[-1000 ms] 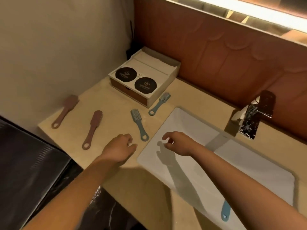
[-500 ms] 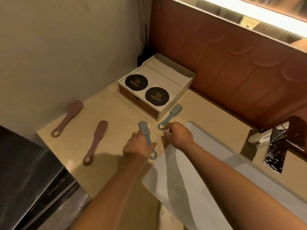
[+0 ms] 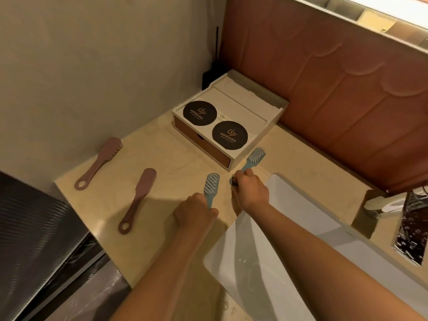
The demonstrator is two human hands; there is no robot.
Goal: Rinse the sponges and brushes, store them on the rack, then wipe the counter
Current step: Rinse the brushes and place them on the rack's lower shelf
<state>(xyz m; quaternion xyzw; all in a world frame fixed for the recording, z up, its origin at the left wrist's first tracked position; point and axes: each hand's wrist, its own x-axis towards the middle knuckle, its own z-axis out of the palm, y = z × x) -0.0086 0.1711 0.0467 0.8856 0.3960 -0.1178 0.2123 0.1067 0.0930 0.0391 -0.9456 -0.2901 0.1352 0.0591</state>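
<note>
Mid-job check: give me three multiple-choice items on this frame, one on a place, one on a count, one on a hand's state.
1. The pink brushes lie: A on the counter, left of the left hand; B in the sink; C against the wall.
2. Black discs on the white box: A one; B two; C four.
3. The left hand: A lies flat, open; B holds a pink brush; C grips a blue brush by its handle.
Answers: 1 A, both lie flat on the beige top; 2 B, two sit side by side; 3 C, fingers curl round the handle.
</note>
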